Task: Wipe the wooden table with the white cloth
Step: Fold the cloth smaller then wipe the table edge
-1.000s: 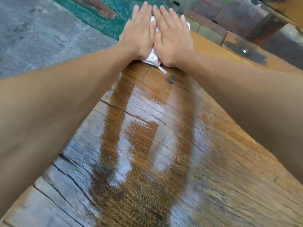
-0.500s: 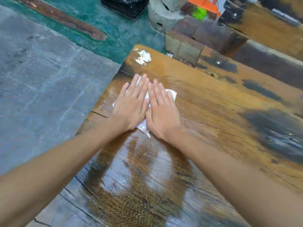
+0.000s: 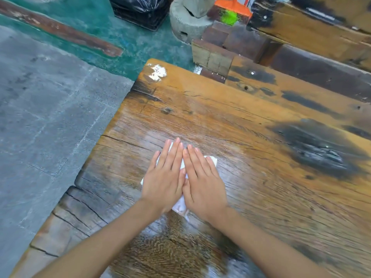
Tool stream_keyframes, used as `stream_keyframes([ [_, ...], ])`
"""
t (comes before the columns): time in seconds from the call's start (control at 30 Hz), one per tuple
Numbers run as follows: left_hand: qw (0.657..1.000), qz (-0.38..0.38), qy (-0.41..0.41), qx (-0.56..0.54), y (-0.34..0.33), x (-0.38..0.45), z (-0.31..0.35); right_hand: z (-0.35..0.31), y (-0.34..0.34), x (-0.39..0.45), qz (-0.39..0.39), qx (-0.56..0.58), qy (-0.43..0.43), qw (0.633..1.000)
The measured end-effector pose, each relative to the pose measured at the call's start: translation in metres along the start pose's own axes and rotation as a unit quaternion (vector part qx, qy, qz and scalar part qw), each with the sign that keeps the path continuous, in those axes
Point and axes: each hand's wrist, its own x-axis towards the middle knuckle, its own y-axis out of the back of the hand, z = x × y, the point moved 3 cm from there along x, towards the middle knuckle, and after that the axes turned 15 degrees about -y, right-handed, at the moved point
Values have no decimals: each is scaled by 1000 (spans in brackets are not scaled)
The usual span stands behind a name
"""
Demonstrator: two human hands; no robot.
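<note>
The wooden table [image 3: 251, 149] fills the right and lower part of the view, its planks cracked, glossy and wet near me. My left hand [image 3: 165, 177] and my right hand [image 3: 202, 183] lie flat side by side, fingers straight, pressing down on the white cloth [image 3: 180, 207]. The cloth is mostly hidden under both palms; only its edges show at the fingertips, at the left and between the wrists.
The table's left edge [image 3: 94, 153] drops to a grey concrete floor [image 3: 44, 117]. A white paint patch [image 3: 157, 72] marks the far corner. Beyond are wooden blocks [image 3: 212, 57], a concrete base [image 3: 188, 21], a black bag [image 3: 140, 9], an orange brush [image 3: 232, 9] and a dark bench [image 3: 313, 31].
Both hands have slid the cloth back from the table's far corner towards me along the left side, leaving a damp track. The view has lifted, showing more of the table.
</note>
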Motion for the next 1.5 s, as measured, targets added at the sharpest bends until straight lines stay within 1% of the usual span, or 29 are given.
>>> stream_keyframes([
  [0.07,1000,8,2,-15,7,16,-10,0,11,18,1,4,-4,1000],
  [0.23,1000,14,8,-2,23,80,-37,9,33,85,8,6,-4,1000],
  [0.37,1000,18,-11,-10,33,151,-60,28,46,153,23,4,-18,1000],
  [0.47,999,34,-21,-5,66,194,-85,24,72,201,36,4,-30,999],
  [0.53,999,33,-33,4,74,224,-99,26,79,231,46,5,-41,998],
  [0.57,998,40,-42,16,84,231,-104,24,87,240,56,2,-38,998],
  [0.6,998,31,-48,18,75,239,-105,30,79,246,51,3,-51,997],
  [0.67,998,45,-40,28,77,242,-106,29,80,249,67,-1,-58,996],
  [0.7,999,36,-28,26,64,240,-101,34,70,244,61,-3,-69,996],
  [0.77,999,40,-17,21,61,239,-96,38,68,243,57,-15,-67,996],
  [0.97,998,56,-12,-33,39,192,-79,34,43,199,24,2,-54,998],
  [1.0,998,51,-4,-34,34,170,-73,29,38,179,14,3,-55,998],
  [1.07,998,20,-6,-57,21,156,-66,30,27,163,-12,22,-61,998],
  [1.13,998,17,6,-63,17,119,-56,16,21,127,-21,30,-55,998],
  [1.17,998,27,13,-58,20,90,-51,4,23,100,-16,32,-47,998],
  [1.27,998,-5,20,-60,3,66,-42,2,4,77,-41,45,-57,997],
  [1.3,999,-3,24,-47,2,35,-33,-6,2,46,-43,33,-55,997],
  [1.37,998,-21,25,-47,-4,21,-28,-9,-8,32,-56,50,-57,996],
  [1.4,999,-16,26,-42,-6,-11,-18,-20,-9,-1,-53,39,-51,997],
  [1.47,997,-46,27,-53,-21,-31,-10,-21,-25,-26,-76,50,-56,994],
  [1.5,998,-41,30,-44,-21,-61,0,-29,-24,-57,-70,30,-49,996],
])
